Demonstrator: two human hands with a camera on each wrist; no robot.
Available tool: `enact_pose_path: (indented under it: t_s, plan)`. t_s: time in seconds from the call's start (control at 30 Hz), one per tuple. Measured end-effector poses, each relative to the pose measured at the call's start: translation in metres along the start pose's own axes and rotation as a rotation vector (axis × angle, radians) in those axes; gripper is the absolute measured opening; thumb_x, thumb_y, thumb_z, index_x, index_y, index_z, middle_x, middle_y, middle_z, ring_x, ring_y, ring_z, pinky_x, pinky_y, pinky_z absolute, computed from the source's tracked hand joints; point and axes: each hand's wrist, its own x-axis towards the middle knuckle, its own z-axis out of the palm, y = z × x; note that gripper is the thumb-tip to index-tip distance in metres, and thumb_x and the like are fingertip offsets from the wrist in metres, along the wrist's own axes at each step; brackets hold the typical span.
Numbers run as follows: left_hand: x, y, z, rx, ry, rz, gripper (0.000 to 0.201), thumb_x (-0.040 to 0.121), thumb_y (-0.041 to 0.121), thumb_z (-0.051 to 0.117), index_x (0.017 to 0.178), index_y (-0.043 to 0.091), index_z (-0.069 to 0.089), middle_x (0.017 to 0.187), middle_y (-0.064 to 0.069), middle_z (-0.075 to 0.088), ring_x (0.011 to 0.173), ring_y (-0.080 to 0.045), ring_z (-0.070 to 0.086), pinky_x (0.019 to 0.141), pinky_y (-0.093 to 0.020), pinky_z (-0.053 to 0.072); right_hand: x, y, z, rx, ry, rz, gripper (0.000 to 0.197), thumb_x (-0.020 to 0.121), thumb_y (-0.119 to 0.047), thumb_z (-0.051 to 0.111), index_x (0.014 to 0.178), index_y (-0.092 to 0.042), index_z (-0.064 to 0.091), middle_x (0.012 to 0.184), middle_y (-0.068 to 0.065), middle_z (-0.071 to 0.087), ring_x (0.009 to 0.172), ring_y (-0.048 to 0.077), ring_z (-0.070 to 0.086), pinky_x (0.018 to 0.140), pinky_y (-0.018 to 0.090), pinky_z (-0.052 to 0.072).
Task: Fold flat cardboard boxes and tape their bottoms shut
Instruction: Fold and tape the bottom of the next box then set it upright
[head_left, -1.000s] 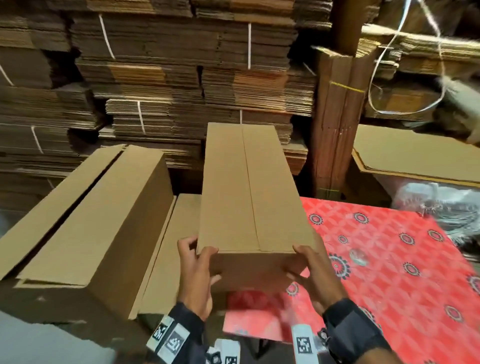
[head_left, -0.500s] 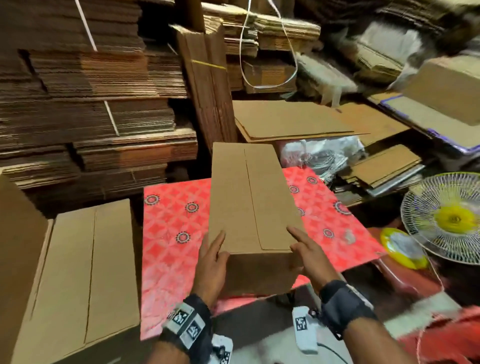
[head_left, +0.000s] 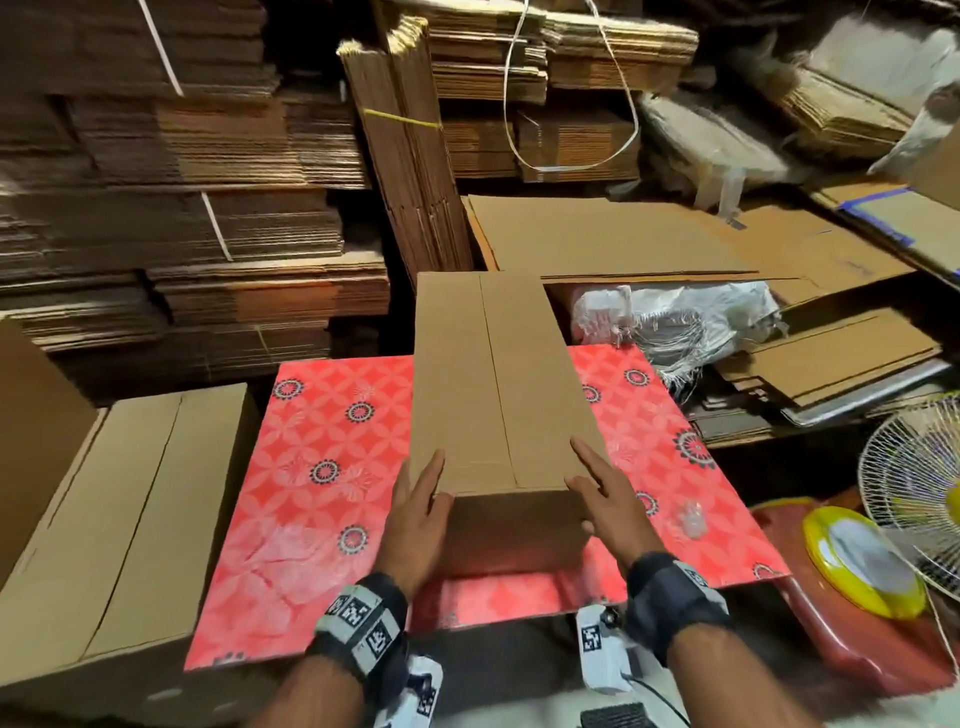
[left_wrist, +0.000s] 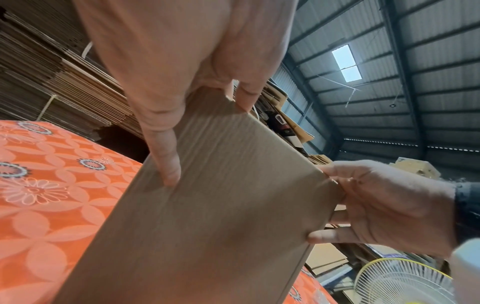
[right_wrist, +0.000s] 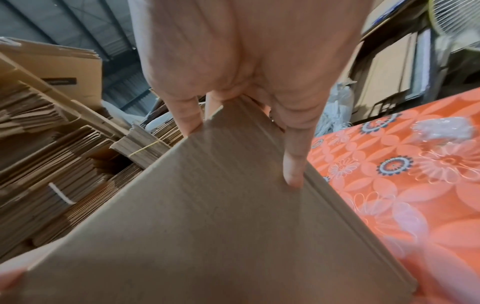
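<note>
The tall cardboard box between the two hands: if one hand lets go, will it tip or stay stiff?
The cardboard box is tall, so it may tip. It probably is light: the left hand and right hand steady it with straight fingers. The corrugated walls look fairly stiff, though untaped flaps could spring open.

Both hands reach forward, fingers straight. The left hand (head_left: 415, 514) and right hand (head_left: 605, 496) face each other — palms inward, thumbs low.

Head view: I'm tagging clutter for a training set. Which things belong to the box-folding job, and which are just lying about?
Belonging to the job:
- folded box, held at its near end by left hand and right hand
- red patterned table
- finished boxes at left
- flat cardboard stacks

Lying about:
- white fan
- yellow-rimmed plate
- white sack
</note>
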Motion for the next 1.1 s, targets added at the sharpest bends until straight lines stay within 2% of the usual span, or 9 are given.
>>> enact_pose_path:
  t_s: [0.1,0.3,0.47,0.6,0.67,0.77,0.87,1.0,1.1]
  plan:
    - [0.005,0.005,0.021,0.011,0.067,-0.015,0.052,0.108,0.027,0.041,0.152,0.051,0.032,0.17,0.007,0.007,0.155,-0.009,0.007,0.119,-0.024,0.007,0.014,0.01,-0.013,-0.005,-0.02,-0.014,0.056,0.082,-0.064,0.051,0.136,-0.072,0.041,0.153,-0.02,0.036,0.144,0.018,0.038,0.113,0.062,0.039]
    - [0.013,0.01,0.035,0.017,0.171,-0.041,0.055,0.096,0.041,0.036,0.148,0.057,0.035,0.168,0.006,0.018,0.154,-0.011,0.015,0.12,-0.024,0.011,0.025,0.014,-0.019,0.016,-0.031,-0.025,0.059,0.079,-0.071,0.05,0.137,-0.073,0.038,0.16,-0.008,0.027,0.151,0.023,0.028,0.114,0.064,0.036]
    - [0.012,0.01,0.036,-0.087,0.176,-0.11,0.056,0.09,0.042,0.039,0.143,0.06,0.043,0.164,0.01,0.024,0.152,-0.01,0.02,0.126,-0.046,0.02,0.025,0.015,-0.017,0.054,-0.033,-0.019,0.06,0.078,-0.064,0.051,0.137,-0.071,0.042,0.159,-0.011,0.03,0.15,0.017,0.028,0.116,0.06,0.036]
    - [0.006,0.018,0.032,-0.44,0.175,-0.175,0.054,0.096,0.016,0.048,0.131,0.055,0.06,0.153,0.022,0.037,0.143,-0.007,0.031,0.116,-0.06,0.032,0.013,0.001,-0.029,0.091,-0.055,-0.044,0.053,0.089,-0.045,0.062,0.137,-0.062,0.049,0.153,-0.019,0.042,0.143,0.005,0.037,0.12,0.052,0.033]
    - [-0.003,0.019,0.031,-0.59,0.163,-0.207,0.055,0.098,0.01,0.045,0.129,0.05,0.063,0.153,0.02,0.04,0.146,-0.014,0.031,0.109,-0.061,0.041,0.002,-0.008,-0.036,-0.017,-0.035,-0.127,0.053,0.095,-0.037,0.066,0.14,-0.058,0.049,0.152,-0.018,0.044,0.145,0.005,0.036,0.121,0.048,0.032]
    - [-0.014,0.008,0.031,-0.789,0.139,-0.267,0.054,0.099,0.007,0.041,0.131,0.043,0.065,0.163,-0.004,0.03,0.15,-0.039,0.021,0.101,-0.063,0.049,-0.018,-0.034,-0.04,-0.292,0.017,-0.316,0.062,0.086,-0.056,0.064,0.144,-0.057,0.041,0.159,-0.014,0.039,0.151,0.011,0.028,0.119,0.054,0.032]
    - [-0.02,-0.008,0.034,-0.859,0.133,-0.291,0.051,0.101,0.01,0.044,0.134,0.043,0.062,0.159,-0.001,0.036,0.131,-0.029,0.05,0.097,-0.061,0.053,-0.034,-0.062,-0.027,-0.474,-0.01,-0.471,0.077,0.088,-0.052,0.059,0.155,-0.054,0.022,0.168,-0.012,0.021,0.155,0.013,0.018,0.121,0.058,0.021]
    - [-0.028,-0.03,0.034,-0.667,0.095,-0.35,0.049,0.102,0.021,0.051,0.141,0.05,0.052,0.155,0.017,0.038,0.127,-0.004,0.048,0.096,-0.045,0.055,-0.04,-0.067,0.01,-0.718,-0.043,-0.637,0.088,0.089,-0.038,0.064,0.162,-0.034,0.015,0.163,-0.008,0.032,0.146,0.016,0.033,0.11,0.054,0.035]
    - [-0.03,-0.042,0.025,-0.595,0.054,-0.386,0.058,0.093,0.017,0.051,0.139,0.052,0.052,0.151,0.004,0.052,0.13,-0.022,0.053,0.105,-0.055,0.046,-0.036,-0.049,0.05,-0.945,-0.118,-0.705,0.08,0.089,-0.049,0.063,0.158,-0.021,0.032,0.162,0.002,0.037,0.139,0.021,0.041,0.097,0.047,0.043]
